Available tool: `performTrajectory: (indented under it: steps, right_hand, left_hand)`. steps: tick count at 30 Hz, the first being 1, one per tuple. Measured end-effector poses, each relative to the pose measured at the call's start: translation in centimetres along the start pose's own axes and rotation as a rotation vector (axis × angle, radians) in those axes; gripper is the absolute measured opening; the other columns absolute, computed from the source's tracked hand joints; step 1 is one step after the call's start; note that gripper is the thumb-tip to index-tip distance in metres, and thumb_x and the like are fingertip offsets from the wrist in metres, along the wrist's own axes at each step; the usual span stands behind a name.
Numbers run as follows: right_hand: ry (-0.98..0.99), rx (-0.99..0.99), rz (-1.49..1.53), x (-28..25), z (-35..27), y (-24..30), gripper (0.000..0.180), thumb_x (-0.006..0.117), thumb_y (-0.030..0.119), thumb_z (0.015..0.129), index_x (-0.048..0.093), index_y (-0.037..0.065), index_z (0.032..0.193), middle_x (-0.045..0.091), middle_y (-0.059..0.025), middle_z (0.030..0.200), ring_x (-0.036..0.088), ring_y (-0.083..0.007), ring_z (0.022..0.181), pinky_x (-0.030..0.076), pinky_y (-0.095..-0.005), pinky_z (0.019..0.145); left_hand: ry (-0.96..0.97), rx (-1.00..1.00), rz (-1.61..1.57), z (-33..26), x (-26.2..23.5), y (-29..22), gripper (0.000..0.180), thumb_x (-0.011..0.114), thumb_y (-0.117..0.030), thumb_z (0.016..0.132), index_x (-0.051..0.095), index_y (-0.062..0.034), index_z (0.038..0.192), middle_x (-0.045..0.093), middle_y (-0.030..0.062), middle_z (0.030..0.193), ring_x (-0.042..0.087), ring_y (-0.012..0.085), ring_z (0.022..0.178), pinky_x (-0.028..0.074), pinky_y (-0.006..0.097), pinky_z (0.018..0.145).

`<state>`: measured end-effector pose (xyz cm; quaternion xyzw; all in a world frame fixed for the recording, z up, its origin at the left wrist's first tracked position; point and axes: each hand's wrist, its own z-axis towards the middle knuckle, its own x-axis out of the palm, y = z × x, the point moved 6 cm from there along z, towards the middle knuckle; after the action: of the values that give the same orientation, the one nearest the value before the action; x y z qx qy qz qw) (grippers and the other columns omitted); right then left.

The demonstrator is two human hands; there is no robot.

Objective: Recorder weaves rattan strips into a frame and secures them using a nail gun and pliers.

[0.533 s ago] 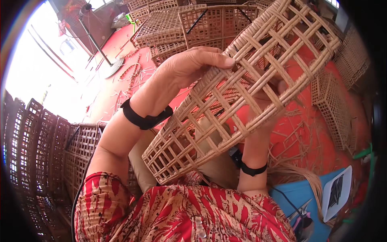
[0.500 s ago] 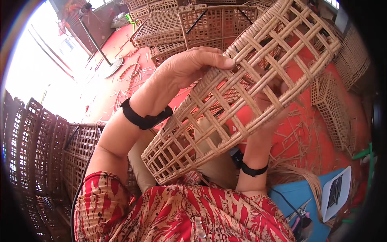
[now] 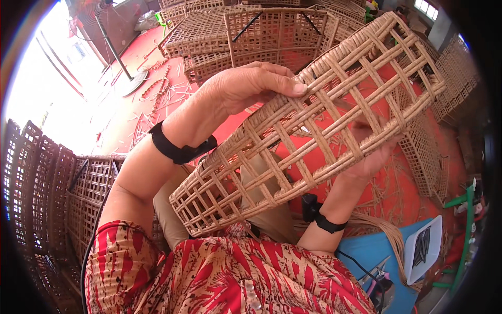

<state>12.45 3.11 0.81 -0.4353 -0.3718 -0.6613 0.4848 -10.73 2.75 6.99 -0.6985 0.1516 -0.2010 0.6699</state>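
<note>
In what looks like a positioning step, the left hand [image 3: 256, 83] clasps the central, slanting openwork wicker basket [image 3: 318, 138] at twelve o'clock, while the right hand [image 3: 374, 159], at three, is too lattice-hidden to tell its grip; moving on seemingly calls for two-handed support.

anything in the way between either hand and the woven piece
Nothing visible. The left hand grips the woven piece directly, thumb over its upper edge. The right hand is partly hidden behind it; no object shows between them, though contact there is unclear.
</note>
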Motion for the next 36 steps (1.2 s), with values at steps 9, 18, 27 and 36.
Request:
performTrajectory:
  steps: [9, 18, 27, 36]
  right_hand:
    - [0.307, 0.437, -0.936, -1.4, -2.9, -2.8, 0.043, 0.062, 0.039, 0.089, 0.064, -0.002, 0.104, 0.049, 0.0015, 0.068, 0.051, -0.0106, 0.068, 0.042, -0.0252, 0.061]
    - [0.421, 0.219, -1.055, 1.2, -1.9, -3.5, 0.039, 0.064, 0.035, 0.089, 0.065, -0.002, 0.103, 0.052, 0.0006, 0.070, 0.051, -0.0092, 0.067, 0.041, -0.0245, 0.059]
    - [0.444, 0.176, -1.068, 1.5, -2.4, -3.8, 0.036, 0.066, 0.031, 0.088, 0.065, -0.002, 0.102, 0.055, -0.0002, 0.072, 0.051, -0.0079, 0.066, 0.041, -0.0238, 0.057]
    - [0.278, 0.133, -1.118, 3.3, -2.5, -5.4, 0.023, 0.065, 0.021, 0.088, 0.065, -0.002, 0.093, 0.058, -0.0014, 0.073, 0.051, -0.0081, 0.061, 0.038, -0.0231, 0.052]
  left_hand:
    - [0.009, 0.002, 0.018, 0.2, -0.3, 0.4, 0.042, 0.076, -0.035, 0.079, 0.067, -0.0012, 0.102, 0.066, 0.0078, 0.099, 0.059, 0.0181, 0.094, 0.043, 0.031, 0.089]
    - [0.055, 0.007, -0.017, 0.8, -0.9, 0.8, 0.050, 0.077, -0.036, 0.078, 0.065, 0.0022, 0.108, 0.066, 0.0090, 0.104, 0.058, 0.0182, 0.100, 0.042, 0.032, 0.092]
    - [0.078, 0.018, 0.005, 1.1, -0.5, 1.1, 0.049, 0.077, -0.038, 0.078, 0.066, 0.0006, 0.107, 0.066, 0.0060, 0.100, 0.057, 0.0143, 0.093, 0.041, 0.027, 0.087]
    - [0.023, 0.073, -0.020, 0.8, -0.4, 1.3, 0.048, 0.074, -0.040, 0.081, 0.067, -0.0012, 0.108, 0.066, 0.0037, 0.098, 0.055, 0.0103, 0.088, 0.040, 0.025, 0.080]
